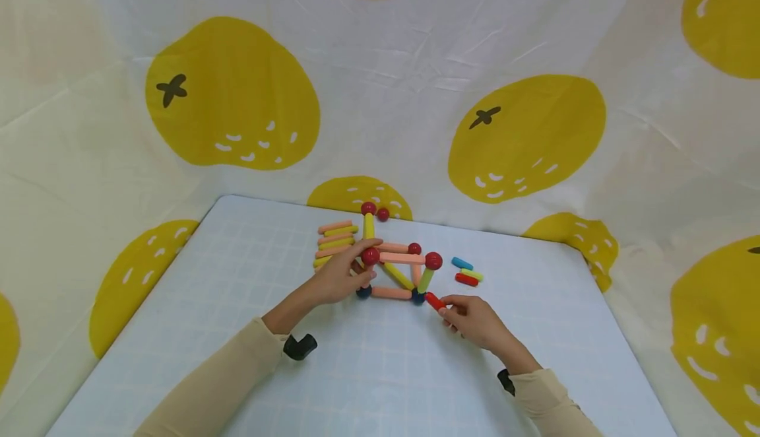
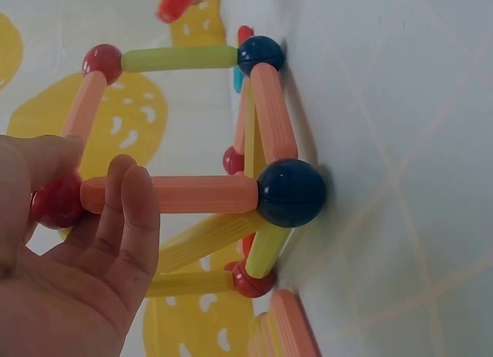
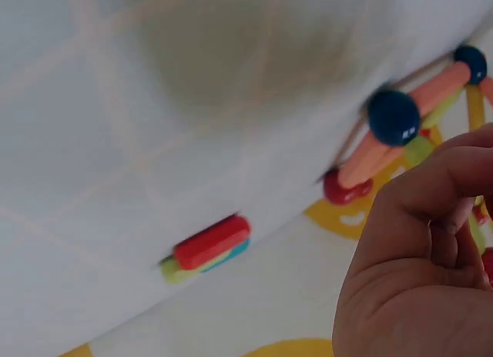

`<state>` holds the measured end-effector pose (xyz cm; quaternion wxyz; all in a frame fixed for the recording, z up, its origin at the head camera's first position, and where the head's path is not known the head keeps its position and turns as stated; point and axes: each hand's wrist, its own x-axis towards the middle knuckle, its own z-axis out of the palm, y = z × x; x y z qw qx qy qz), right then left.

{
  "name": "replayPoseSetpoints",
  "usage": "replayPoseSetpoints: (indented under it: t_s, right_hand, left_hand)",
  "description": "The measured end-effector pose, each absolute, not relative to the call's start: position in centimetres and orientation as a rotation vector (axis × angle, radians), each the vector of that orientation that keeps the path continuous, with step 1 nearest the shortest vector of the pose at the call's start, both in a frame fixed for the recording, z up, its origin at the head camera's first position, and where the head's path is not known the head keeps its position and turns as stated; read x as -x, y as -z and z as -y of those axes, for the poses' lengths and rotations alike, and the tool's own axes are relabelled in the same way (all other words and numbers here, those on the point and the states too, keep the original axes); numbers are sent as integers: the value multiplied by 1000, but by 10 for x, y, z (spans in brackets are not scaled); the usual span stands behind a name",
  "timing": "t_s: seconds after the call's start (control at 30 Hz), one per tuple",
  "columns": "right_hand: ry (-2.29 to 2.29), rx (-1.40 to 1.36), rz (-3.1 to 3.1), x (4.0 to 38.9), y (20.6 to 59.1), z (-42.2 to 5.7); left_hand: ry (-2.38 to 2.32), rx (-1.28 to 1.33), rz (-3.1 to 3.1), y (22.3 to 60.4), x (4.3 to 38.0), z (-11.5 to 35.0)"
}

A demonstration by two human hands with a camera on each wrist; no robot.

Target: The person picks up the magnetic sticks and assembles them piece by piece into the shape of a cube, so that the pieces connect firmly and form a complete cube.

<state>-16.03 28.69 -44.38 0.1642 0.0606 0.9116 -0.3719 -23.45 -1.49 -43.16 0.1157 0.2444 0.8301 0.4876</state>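
Note:
A frame of magnetic rods and balls stands on the table, with orange rods [image 1: 401,258], yellow and lime rods, red balls [image 1: 433,261] on top and dark blue balls [image 1: 418,296] at its front base. My left hand [image 1: 338,278] grips its upper front-left corner, thumb and fingers around a red ball [image 2: 58,203] and the top of an upright orange rod [image 2: 204,194]. Between thumb and fingers, my right hand [image 1: 477,323] pinches a short red rod [image 1: 435,302]. The left wrist view shows that rod apart from the frame; in the right wrist view the fingers hide it.
Short blue, lime and red rods [image 1: 466,280] lie to the right of the frame. Several orange and yellow rods [image 1: 335,239] are lined up at the left, behind my left hand. One more red ball [image 1: 382,214] sits near the back edge, by a patterned cloth [image 1: 380,94].

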Motion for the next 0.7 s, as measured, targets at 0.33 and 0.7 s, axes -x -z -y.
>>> replayPoseSetpoints:
  t_s: [0.33,0.7]
  right_hand:
    - [1307,12,-2459,170,424,-228]
    - [1354,108,-2449,187,423,-202]
  left_hand:
    - [-1399,-849,-2473,432,233,17]
    - [-1397,-841,-2460,429,233,20]
